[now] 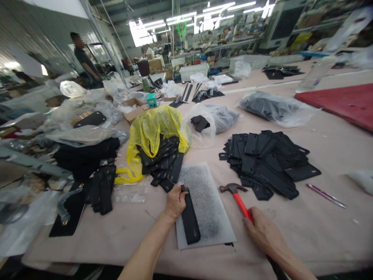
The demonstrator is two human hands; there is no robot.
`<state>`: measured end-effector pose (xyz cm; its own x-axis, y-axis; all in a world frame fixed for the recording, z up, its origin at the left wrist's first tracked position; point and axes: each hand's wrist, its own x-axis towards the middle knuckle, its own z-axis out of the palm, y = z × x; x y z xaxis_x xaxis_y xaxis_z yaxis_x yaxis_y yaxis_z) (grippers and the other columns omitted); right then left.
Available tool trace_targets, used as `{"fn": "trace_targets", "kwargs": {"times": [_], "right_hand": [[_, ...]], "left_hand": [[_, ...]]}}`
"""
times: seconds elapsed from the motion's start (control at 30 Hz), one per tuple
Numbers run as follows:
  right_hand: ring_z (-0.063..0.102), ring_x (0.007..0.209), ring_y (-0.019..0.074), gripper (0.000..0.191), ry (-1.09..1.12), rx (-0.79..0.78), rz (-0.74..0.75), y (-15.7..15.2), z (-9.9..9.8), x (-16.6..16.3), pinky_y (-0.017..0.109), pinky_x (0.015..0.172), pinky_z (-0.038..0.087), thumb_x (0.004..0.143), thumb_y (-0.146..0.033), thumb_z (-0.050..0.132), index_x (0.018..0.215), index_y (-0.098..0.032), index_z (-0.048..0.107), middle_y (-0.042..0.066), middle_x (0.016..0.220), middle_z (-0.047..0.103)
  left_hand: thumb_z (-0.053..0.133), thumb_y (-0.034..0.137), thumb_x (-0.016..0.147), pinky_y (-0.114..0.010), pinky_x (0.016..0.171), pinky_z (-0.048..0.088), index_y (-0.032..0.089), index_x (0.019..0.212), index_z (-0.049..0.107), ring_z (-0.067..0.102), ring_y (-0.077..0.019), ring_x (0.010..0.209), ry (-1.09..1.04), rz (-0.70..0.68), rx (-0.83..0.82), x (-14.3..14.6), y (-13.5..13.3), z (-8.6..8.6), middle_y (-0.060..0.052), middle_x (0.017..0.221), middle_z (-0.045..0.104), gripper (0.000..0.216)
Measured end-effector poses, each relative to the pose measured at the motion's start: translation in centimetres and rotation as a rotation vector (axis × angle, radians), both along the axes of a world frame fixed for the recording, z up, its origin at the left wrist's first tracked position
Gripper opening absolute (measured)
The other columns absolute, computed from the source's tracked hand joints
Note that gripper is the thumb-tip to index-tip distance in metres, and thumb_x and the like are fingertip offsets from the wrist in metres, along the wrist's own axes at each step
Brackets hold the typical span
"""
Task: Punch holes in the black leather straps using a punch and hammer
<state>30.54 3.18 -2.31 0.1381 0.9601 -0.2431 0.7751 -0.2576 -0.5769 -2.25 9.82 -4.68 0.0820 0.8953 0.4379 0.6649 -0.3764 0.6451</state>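
Observation:
My right hand (262,229) is wrapped round the red handle of a claw hammer (240,200), whose metal head hangs just right of the speckled white board (204,175). My left hand (175,204) is closed at the upper end of a black strap-like piece (190,221) lying on that board. A small brownish metal end (183,188) pokes out at the top of my left fist; it looks like a short punch, mostly hidden by the fingers. The strap piece runs toward me, flat on the board.
Black flat pieces (262,159) lie heaped on the right, beside a pink pen (326,195). A yellow bag (157,120) spills more black pieces. Clear plastic bags (274,109) and a red board (344,103) lie further back. A person (84,60) stands far left.

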Motion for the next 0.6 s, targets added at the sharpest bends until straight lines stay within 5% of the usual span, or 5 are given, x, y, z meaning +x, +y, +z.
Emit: {"fn": "trace_targets", "kwargs": {"times": [0.17,0.27,0.43,0.5,0.6], "right_hand": [[0.036,0.040,0.0073,0.019,0.796,-0.495,-0.316,-0.4,4.3,-2.5,0.020,0.037,0.032,0.084,-0.039,0.052,0.083,-0.020,0.049,-0.006,0.062,0.041],[0.029,0.036,0.0069,0.036,0.672,-0.254,-0.195,1.0,9.9,-4.6,0.019,0.032,0.022,0.089,-0.056,0.045,0.082,-0.021,0.050,-0.007,0.058,0.036],[0.043,0.047,0.0128,0.040,0.246,0.529,0.126,4.2,17.9,-8.6,0.026,0.044,0.033,0.097,-0.057,0.033,0.086,-0.023,0.051,-0.002,0.059,0.046],[0.045,0.046,0.0136,0.039,0.044,0.600,0.331,4.9,18.9,-9.9,0.028,0.046,0.029,0.099,-0.051,0.029,0.079,-0.023,0.048,0.000,0.058,0.050],[0.043,0.042,0.0138,0.035,-0.225,0.467,0.653,5.4,19.5,-10.8,0.029,0.045,0.020,0.100,-0.042,0.032,0.075,-0.023,0.046,0.000,0.054,0.053]], "left_hand": [[0.048,0.016,0.089,-0.034,0.079,0.054,0.019,0.096,0.060,0.066,-0.0226,0.087,-0.060,-0.013,0.015,0.1,-0.2,0.5,-0.007,0.088,0.067,0.014],[0.047,0.015,0.089,-0.033,0.076,0.053,0.019,0.095,0.058,0.065,-0.0218,0.083,-0.066,-0.022,0.010,0.1,-0.3,0.9,-0.006,0.085,0.066,0.013],[0.047,0.014,0.088,-0.032,0.075,0.052,0.020,0.093,0.056,0.063,-0.0216,0.082,-0.036,-0.008,0.004,0.1,-0.3,0.8,-0.006,0.084,0.064,0.012],[0.047,0.014,0.088,-0.032,0.074,0.051,0.020,0.091,0.056,0.063,-0.0211,0.081,-0.021,-0.003,0.010,0.1,-0.3,0.7,-0.005,0.082,0.063,0.011],[0.046,0.013,0.087,-0.031,0.074,0.051,0.020,0.091,0.055,0.062,-0.0204,0.081,-0.011,0.005,0.022,0.2,-0.2,0.5,-0.004,0.081,0.062,0.012]]}}
